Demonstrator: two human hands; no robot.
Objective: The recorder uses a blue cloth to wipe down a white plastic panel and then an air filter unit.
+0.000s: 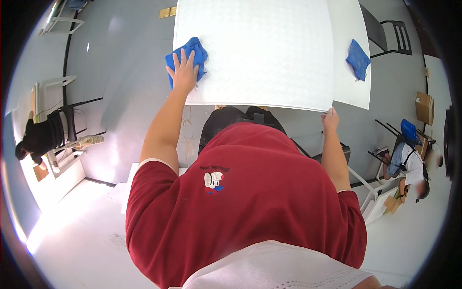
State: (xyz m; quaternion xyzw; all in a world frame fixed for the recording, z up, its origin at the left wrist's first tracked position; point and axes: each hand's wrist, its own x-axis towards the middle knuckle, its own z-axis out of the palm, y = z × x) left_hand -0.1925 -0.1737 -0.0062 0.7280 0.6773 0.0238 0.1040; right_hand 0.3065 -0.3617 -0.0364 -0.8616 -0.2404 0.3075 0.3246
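A white sheet with a quilted pattern (260, 53) lies over a white surface (350, 94) that shows along the right. My left hand (184, 72) lies with spread fingers on a crumpled blue cloth (197, 48) at the sheet's left side. My right hand (330, 119) has its fingers closed on the near right corner of the quilted sheet. A second blue cloth (357, 60) rests on the strip of white surface at the right, apart from both hands.
A black chair (375, 31) stands beyond the right edge. Another person (45, 135) in black is at the far left, and others (414, 168) are seated at the lower right. A cardboard box (424, 106) sits at the right wall.
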